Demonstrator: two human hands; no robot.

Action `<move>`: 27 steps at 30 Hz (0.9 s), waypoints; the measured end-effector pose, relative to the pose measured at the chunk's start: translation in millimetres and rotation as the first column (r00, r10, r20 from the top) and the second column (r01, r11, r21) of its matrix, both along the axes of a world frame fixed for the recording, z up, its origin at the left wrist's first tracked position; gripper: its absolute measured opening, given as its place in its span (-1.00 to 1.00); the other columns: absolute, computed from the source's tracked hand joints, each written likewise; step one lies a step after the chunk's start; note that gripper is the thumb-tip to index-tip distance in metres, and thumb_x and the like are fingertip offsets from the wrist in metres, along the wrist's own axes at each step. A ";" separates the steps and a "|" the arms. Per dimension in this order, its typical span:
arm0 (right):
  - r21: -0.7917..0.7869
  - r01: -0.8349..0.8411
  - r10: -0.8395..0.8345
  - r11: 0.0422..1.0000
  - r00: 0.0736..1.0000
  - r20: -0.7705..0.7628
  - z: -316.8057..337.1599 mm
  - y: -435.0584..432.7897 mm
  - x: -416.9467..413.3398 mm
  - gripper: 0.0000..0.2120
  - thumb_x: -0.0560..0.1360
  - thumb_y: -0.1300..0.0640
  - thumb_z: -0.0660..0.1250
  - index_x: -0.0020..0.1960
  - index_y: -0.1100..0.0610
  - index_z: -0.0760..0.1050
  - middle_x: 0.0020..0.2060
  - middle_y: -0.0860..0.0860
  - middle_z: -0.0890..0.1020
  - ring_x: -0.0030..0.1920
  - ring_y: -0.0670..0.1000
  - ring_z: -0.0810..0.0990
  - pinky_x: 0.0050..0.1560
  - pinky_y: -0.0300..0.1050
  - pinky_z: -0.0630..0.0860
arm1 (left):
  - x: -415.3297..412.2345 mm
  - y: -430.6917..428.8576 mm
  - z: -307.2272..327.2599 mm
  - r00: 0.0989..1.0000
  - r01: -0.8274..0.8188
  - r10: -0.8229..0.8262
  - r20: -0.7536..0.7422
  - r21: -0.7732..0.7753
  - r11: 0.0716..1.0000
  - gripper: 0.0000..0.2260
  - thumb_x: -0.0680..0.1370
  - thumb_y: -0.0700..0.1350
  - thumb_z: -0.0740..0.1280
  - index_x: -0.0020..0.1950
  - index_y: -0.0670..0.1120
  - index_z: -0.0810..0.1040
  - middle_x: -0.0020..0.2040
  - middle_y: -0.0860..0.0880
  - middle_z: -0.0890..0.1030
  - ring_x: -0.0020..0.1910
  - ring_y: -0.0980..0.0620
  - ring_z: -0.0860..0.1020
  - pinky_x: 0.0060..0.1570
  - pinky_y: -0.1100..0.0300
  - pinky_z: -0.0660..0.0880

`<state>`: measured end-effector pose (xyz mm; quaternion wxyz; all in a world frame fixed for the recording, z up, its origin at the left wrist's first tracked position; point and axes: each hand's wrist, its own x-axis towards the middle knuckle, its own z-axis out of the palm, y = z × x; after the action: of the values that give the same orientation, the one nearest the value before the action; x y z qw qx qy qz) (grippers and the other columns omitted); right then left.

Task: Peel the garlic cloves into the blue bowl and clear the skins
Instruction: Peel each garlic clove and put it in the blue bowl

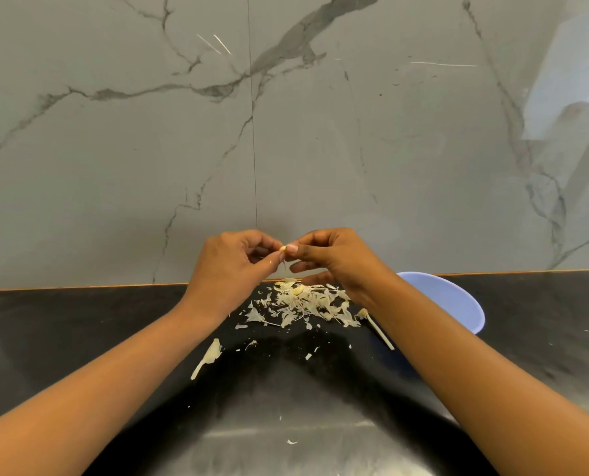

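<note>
Above the dark counter (114, 338), garlic clove (282, 249) pinched between left hand (231, 266) and right hand (334, 259)

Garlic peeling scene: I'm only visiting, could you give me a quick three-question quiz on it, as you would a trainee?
1. True or false: the blue bowl stands to the right of the pile of skins.
2. What do the left hand and the right hand pinch between them? A) a knife B) a garlic clove C) a spoon
3. Fill in: the pile of skins lies on the dark ____.

Key: 1 true; 2 B; 3 counter.
</note>
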<state>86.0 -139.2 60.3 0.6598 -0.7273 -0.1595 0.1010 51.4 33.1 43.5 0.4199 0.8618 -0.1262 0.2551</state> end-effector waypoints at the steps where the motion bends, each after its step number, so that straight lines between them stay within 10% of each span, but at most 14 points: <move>1: -0.013 -0.005 0.005 1.000 1.000 0.008 -1.6 0.4 0.5 -0.93 0.44 0.17 0.43 -0.11 0.17 0.62 -0.23 0.01 0.69 -0.22 -0.08 0.67 -0.26 -0.18 0.61 | -0.6 -1.1 -3.1 1.000 -0.003 0.003 -0.009 -0.023 1.000 -0.89 0.45 -0.07 0.48 -0.05 -0.01 0.67 -0.24 0.09 0.68 -0.28 0.22 0.65 -0.23 0.36 0.58; 27: -0.290 0.131 0.004 0.948 0.906 0.423 -12.6 10.9 4.2 -0.94 0.53 0.20 0.33 -0.08 0.17 0.57 -0.26 0.05 0.61 -0.22 0.06 0.66 -0.24 -0.06 0.65 | -0.2 2.1 -8.2 0.958 0.111 -0.215 -0.188 -0.448 0.887 -0.94 0.42 -0.24 0.46 -0.14 -0.14 0.64 -0.30 -0.09 0.69 -0.33 0.04 0.67 -0.33 0.31 0.59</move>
<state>90.3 -128.3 47.7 0.4900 -0.8317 -0.2554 -0.0551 51.2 35.2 35.3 0.6325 0.7570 -0.0887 0.1377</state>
